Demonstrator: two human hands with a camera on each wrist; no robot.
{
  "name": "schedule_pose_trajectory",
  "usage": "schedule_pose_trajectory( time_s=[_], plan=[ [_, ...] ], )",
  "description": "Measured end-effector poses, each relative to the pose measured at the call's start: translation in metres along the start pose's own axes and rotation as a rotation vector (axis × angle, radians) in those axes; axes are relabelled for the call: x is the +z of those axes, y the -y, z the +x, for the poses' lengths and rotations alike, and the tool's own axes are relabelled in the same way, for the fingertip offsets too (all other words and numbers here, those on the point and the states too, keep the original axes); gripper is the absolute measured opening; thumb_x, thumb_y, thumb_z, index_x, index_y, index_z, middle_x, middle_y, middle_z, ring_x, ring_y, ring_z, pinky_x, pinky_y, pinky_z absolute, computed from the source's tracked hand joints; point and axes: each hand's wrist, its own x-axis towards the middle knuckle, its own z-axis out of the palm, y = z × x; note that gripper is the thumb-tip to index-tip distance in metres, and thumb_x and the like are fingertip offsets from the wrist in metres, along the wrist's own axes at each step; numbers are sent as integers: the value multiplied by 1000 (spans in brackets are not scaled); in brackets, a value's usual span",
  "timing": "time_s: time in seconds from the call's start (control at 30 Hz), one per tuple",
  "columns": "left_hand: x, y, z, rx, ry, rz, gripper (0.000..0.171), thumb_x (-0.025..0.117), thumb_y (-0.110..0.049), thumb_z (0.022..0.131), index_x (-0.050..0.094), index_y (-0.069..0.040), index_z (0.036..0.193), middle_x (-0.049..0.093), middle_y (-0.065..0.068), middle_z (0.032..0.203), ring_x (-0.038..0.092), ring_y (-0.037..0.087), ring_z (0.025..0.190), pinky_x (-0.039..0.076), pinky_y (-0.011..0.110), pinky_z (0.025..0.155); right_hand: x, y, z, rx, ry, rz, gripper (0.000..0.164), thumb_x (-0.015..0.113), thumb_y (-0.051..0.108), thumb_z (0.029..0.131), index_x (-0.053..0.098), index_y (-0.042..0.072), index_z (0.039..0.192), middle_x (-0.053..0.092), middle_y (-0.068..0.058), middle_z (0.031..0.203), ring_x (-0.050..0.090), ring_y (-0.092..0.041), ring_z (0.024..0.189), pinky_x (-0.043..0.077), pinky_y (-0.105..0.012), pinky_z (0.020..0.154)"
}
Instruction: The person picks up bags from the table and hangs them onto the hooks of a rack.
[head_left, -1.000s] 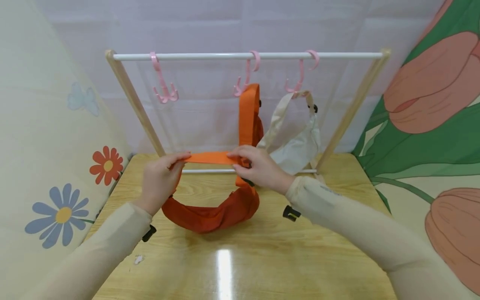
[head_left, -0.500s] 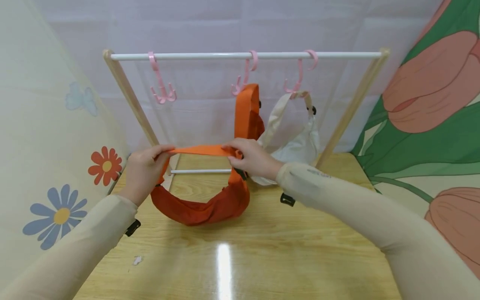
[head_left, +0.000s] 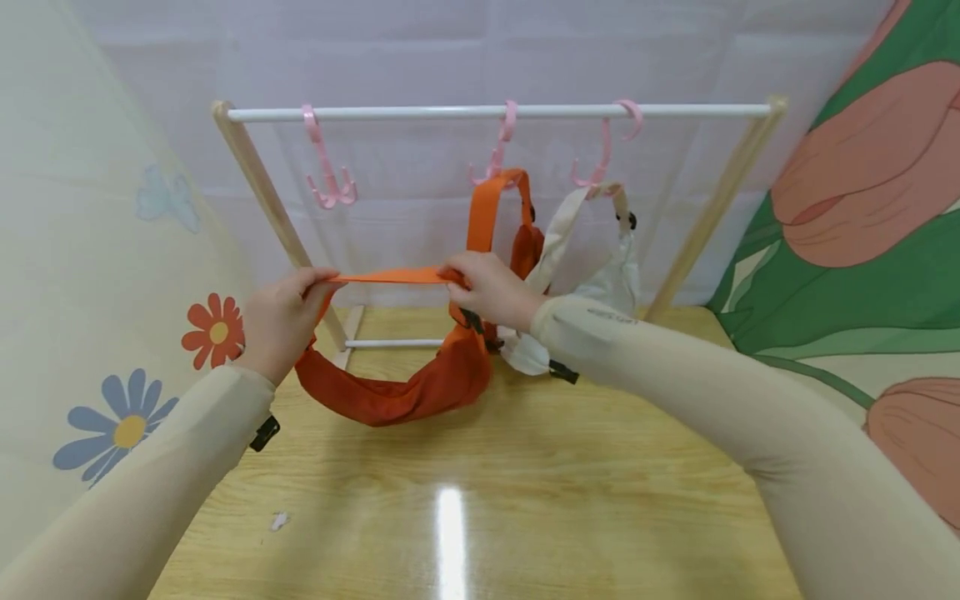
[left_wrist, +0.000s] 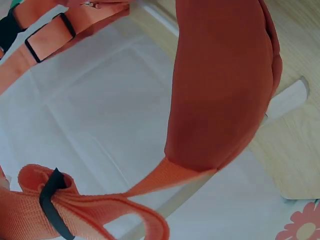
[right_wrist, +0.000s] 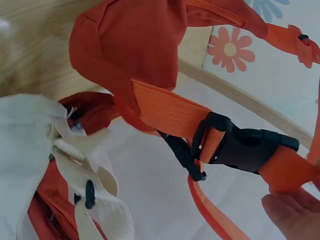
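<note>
A red waist bag (head_left: 393, 400) with an orange strap (head_left: 390, 276) hangs in a loop between my hands, above the table. My left hand (head_left: 281, 321) pinches the strap's left part. My right hand (head_left: 495, 290) pinches it farther right, beside a black buckle (right_wrist: 250, 147), which is fastened in the right wrist view. The bag's pouch (left_wrist: 220, 80) fills the left wrist view, where my left hand is out of sight. Just behind my right hand, a second orange-red bag (head_left: 527, 246) hangs by its strap from the middle pink hook (head_left: 507, 125).
A wooden rack with a white rod (head_left: 420, 112) stands at the back of the table (head_left: 525, 492). From its right pink hook (head_left: 604, 150) hangs a white bag (head_left: 611, 279). Another pink hook (head_left: 322, 158) is on the rod's left. A white scrap (head_left: 279, 521) lies at front left.
Both hands have lifted the waist bag up and away from me, drifting left. The strap stretches wider between them. The hanging orange-red bag has swung, and its strap loop shows more open.
</note>
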Motion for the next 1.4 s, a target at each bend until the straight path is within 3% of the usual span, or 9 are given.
schedule_pose_trajectory(
  time_s=[0.1,0.23,0.43,0.6,0.77,0.97,1.2,1.3,1.4],
  plan=[
    [2,2,8,-15,-26,1,19,75,-7,89,75,3,105,74,20,84,61,31,53,47,41,53,0,0,8,3,-21,-45,26,53,2,100,65,-6,121,69,-19,116,63,-26,93,53,-37,87],
    [1,4,16,-36,-47,1,19,75,-8,89,76,3,105,74,20,84,60,31,54,41,33,52,-1,2,16,-6,-53,-100,26,50,3,101,66,-5,119,70,-18,102,58,-22,76,51,-34,75],
    [-1,7,21,-58,-47,-6,18,73,-8,91,76,3,105,74,20,83,63,32,59,37,21,57,-4,4,27,48,-4,-122,30,42,8,105,61,-3,125,68,-16,94,53,-17,64,48,-30,68],
    [-4,10,25,-40,-52,-1,19,71,-9,93,75,3,107,72,19,77,60,31,56,40,28,57,-7,5,39,65,-6,-148,32,40,8,105,59,-4,128,69,-17,100,58,-20,70,51,-31,72],
    [-9,11,32,-47,-57,33,18,68,-9,95,74,4,106,73,21,81,61,35,59,44,41,58,-9,7,51,89,-25,-125,32,39,9,107,58,-3,129,68,-17,104,60,-22,76,51,-33,75],
    [-14,10,42,-69,-53,46,17,67,-10,96,71,4,106,73,23,87,63,38,64,47,47,61,-12,7,59,116,-59,-91,32,39,11,107,58,-2,129,67,-15,101,56,-21,77,48,-32,76],
    [-19,12,46,-39,-65,54,18,63,-8,98,61,6,108,74,25,95,57,37,55,39,36,52,-16,7,67,125,-109,-80,33,39,9,107,58,-4,130,68,-18,104,57,-22,80,49,-33,80],
    [-21,13,46,-16,-70,46,15,61,-7,99,58,5,109,73,25,90,50,33,49,35,32,50,-17,8,72,140,-130,-69,34,39,9,106,58,-4,132,68,-19,106,57,-23,82,49,-33,84],
    [-25,14,46,26,-67,47,11,57,-3,99,64,4,105,72,22,88,58,33,57,44,37,53,-19,11,77,153,-138,-65,34,39,9,106,58,-3,131,68,-18,106,56,-23,83,49,-33,86]
  ],
)
